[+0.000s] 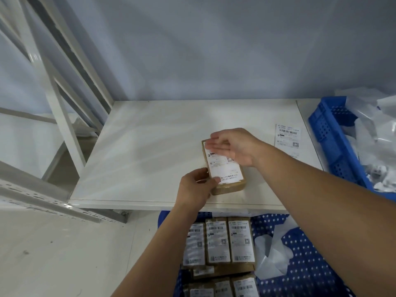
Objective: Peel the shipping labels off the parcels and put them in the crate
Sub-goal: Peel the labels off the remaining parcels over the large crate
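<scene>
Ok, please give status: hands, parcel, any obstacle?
Left hand grips parcel at near corner. Right hand open, flat over far end. Its label not yet peeled. One loose label lies beside blue crate; nothing blocks.

At frame centre we see one parcel [230,188] lying on the surface [139,151]. Right of it lies a loose label [287,136], further right the crate [331,133]. At bottom centre, before the surface, lie more parcels [217,243].

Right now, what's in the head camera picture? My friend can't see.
A left hand grips the near corner of a brown parcel on a white table; the right hand lies flat over its label. A loose label lies beside a blue crate, and more labelled parcels sit below.
</scene>
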